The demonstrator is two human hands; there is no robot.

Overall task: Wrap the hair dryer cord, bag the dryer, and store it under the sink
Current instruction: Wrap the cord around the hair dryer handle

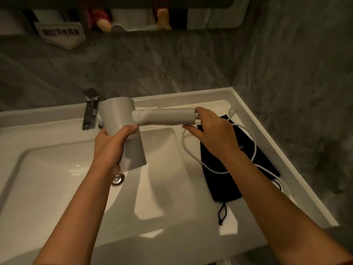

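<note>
I hold a pale grey hair dryer (122, 119) above the sink. My left hand (112, 144) grips its barrel from below. Its handle points right, and my right hand (214, 134) is closed around the handle's end where the cord comes out. The white cord (193, 155) loops down from there over a flat black drawstring bag (225, 180) on the counter at the right. The plug (231, 111) lies near the back right corner of the counter.
A white basin (47, 178) with a chrome drain (118, 178) fills the left of the counter. A chrome faucet (90, 109) stands behind the dryer. Grey stone walls close the back and right. A mirror edge and a small sign (61, 33) hang above.
</note>
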